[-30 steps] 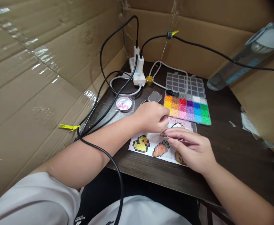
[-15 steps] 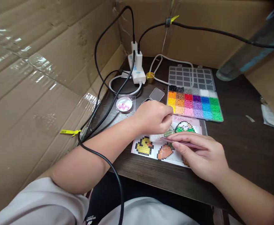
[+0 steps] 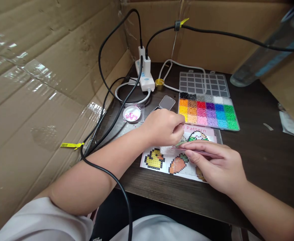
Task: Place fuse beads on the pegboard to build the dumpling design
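Observation:
My right hand (image 3: 221,164) grips pink tweezers (image 3: 207,153), whose tips point left toward a small translucent whitish piece (image 3: 165,150). Just above that piece is my left hand (image 3: 165,127), its fingers curled closed; what they hold, if anything, is hidden behind the knuckles. Both hands are over a printed pattern sheet (image 3: 162,167) showing a yellow chick, a carrot and other pixel pictures. Part of the sheet is covered by the hands. Right behind it lies a compartment box (image 3: 208,112) of small coloured beads, with its clear lid (image 3: 203,83) folded back.
A white dish (image 3: 132,114) with pink beads sits at left on a clear pegboard. Behind are a power strip (image 3: 145,78) and a gold-coloured cup (image 3: 159,84). A black cable (image 3: 111,172) crosses my left forearm. Cardboard walls (image 3: 48,67) enclose the table.
The view has shifted slightly. My right hand has turned a little with the tweezers, and more of the carrot picture shows. My left hand keeps nearly the same closed pose.

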Motion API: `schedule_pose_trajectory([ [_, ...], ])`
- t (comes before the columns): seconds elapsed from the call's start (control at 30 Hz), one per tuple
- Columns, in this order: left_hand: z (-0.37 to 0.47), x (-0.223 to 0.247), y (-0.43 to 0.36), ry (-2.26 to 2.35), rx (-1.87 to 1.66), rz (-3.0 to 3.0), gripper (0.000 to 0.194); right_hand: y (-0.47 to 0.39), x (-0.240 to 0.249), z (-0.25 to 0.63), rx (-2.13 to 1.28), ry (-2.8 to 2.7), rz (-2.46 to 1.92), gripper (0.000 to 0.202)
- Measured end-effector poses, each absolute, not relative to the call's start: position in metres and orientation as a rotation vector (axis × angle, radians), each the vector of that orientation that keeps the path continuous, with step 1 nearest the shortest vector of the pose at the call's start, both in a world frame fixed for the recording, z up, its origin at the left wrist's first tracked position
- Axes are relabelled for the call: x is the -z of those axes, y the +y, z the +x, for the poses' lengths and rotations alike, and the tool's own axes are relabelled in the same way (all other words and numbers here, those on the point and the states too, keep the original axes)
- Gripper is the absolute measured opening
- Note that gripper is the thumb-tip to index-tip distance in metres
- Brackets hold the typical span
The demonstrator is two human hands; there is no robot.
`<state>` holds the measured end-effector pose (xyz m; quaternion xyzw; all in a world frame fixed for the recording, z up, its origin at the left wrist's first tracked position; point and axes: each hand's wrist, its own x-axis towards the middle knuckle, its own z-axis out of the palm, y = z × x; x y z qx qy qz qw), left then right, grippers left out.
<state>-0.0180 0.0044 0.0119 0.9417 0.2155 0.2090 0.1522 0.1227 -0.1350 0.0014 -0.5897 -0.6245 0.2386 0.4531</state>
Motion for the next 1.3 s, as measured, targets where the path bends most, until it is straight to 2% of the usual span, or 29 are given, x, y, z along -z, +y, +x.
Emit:
schedule_pose_trajectory([
  [1.3, -0.0181, -0.0086, 0.0046, 0.621, -0.639, 2.715, 0.026, -0.1292, 0.0048, 0.1156, -0.793, -1.216, -1.589, 0.008],
])
